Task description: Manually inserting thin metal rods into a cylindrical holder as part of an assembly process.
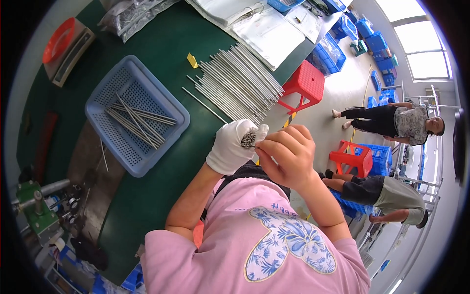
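Note:
My left hand (pixel 229 148), in a white glove, is closed around a bundle of thin metal tubes (pixel 248 139) whose open round ends face up toward me. Bare and pinched, my right hand (pixel 290 153) has its thumb and forefinger at the edge of those ends. What sits between these fingertips is too small to make out. Beyond the gloved hand, a wide row of long metal tubes (pixel 237 81) lies side by side on the green table (pixel 161 51). Several more tubes (pixel 132 120) lie crossed inside a blue plastic basket (pixel 182 122) to the left.
Papers (pixel 267 39) lie at the table's far side, near a yellow tag (pixel 192 61). A green machine (pixel 39 210) stands at lower left. Red stools (pixel 306 81), blue crates (pixel 328 54) and two people (pixel 406 120) are on the right.

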A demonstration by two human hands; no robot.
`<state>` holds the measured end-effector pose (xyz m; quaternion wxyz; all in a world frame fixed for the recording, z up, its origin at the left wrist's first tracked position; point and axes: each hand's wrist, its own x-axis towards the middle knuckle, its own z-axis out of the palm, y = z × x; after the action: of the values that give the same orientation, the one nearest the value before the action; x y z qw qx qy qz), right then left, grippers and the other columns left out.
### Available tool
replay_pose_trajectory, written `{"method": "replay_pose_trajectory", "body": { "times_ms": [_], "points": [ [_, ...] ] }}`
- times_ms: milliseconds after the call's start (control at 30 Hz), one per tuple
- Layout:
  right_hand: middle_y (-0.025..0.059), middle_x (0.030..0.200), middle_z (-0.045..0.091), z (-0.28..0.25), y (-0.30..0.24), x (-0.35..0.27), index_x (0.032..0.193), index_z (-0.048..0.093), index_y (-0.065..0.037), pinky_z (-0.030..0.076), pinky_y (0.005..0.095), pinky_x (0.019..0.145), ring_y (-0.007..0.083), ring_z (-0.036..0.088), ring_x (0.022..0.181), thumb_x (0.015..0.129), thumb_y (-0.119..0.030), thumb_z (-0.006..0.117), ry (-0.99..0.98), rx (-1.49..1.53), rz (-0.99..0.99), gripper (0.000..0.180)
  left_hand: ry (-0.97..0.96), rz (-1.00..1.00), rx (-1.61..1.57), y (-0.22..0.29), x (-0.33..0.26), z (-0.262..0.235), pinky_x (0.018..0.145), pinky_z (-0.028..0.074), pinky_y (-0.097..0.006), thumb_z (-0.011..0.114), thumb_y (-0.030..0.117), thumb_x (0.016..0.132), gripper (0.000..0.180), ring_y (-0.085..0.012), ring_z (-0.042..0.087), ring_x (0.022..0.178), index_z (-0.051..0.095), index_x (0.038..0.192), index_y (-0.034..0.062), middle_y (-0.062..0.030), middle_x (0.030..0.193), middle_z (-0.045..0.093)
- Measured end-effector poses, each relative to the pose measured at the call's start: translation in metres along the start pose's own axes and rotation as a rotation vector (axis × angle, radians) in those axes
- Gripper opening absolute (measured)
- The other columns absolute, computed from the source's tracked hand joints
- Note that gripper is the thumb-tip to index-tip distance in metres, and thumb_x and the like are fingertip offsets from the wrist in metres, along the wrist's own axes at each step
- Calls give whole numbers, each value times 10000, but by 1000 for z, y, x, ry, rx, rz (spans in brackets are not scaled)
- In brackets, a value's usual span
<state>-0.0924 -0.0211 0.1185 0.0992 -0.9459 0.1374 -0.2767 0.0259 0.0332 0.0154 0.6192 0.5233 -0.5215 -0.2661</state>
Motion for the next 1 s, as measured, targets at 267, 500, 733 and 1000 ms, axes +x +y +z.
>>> {"method": "replay_pose_trajectory", "body": {
  "times_ms": [267, 500, 733, 1000],
  "points": [
    [27, 701, 589, 2, 0, -1, 774, 618, -71, 387, 289, 571, 172, 520, 566, 625, -32, 697, 83, 83, 6, 173, 10, 26, 6, 1, 1, 1, 501, 442, -364, 699, 158, 767, 213, -309, 521, 544, 527, 674, 72, -107, 587, 525],
    [16, 716, 590, 1, -4, 1, 787, 627, -87, 393, 294, 568, 170, 516, 570, 639, -73, 700, 3, -10, -20, 165, 46, -20, -3, 3, 1, 4, 474, 418, -366, 672, 184, 810, 303, -307, 481, 500, 478, 608, 66, -114, 532, 483],
    [11, 715, 590, -1, -6, 2, 789, 628, -90, 395, 293, 566, 169, 524, 574, 639, -70, 699, -8, -3, -6, 167, 33, -3, 15, 1, 1, 4, 465, 404, -369, 689, 177, 788, 313, -310, 469, 500, 454, 612, 69, -115, 546, 483],
    [22, 708, 588, 0, -4, 4, 789, 630, -86, 378, 287, 542, 167, 518, 551, 634, -54, 699, 41, 26, 16, 173, 1, -8, -12, -1, -1, 4, 488, 432, -371, 699, 162, 760, 226, -319, 516, 544, 517, 659, 75, -110, 590, 524]
  ]
}}
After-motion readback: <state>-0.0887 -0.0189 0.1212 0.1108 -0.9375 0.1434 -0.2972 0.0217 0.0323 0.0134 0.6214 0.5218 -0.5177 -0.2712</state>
